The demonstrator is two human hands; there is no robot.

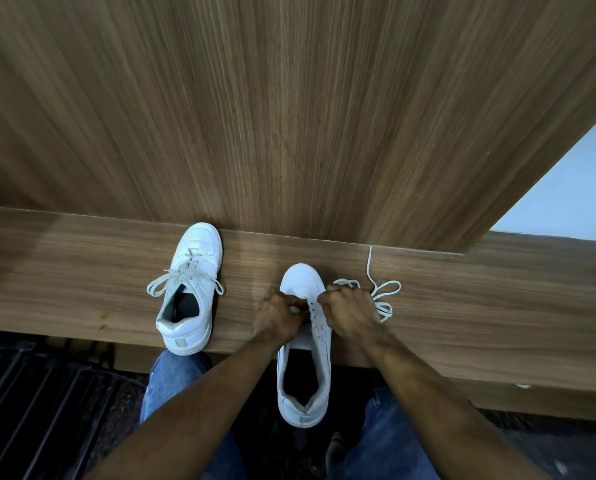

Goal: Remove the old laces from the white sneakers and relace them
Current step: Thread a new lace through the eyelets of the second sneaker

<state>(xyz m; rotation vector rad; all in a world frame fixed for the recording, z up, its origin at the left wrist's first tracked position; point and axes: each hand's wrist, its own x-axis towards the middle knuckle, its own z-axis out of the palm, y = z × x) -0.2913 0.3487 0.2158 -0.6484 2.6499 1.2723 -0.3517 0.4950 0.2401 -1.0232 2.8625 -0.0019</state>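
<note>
Both hands (279, 318) (350, 315) grip lace (384, 296) (fingers closed) over sneaker (305, 358).

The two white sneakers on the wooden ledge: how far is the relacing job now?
Done: the nearer white sneaker shows empty eyelets; a loose white lace lies beside it on the wooden ledge. In hand: the left hand and right hand work at its front eyelets; what they pinch is hidden. Left: the far white sneaker keeps its tied lace.
</note>
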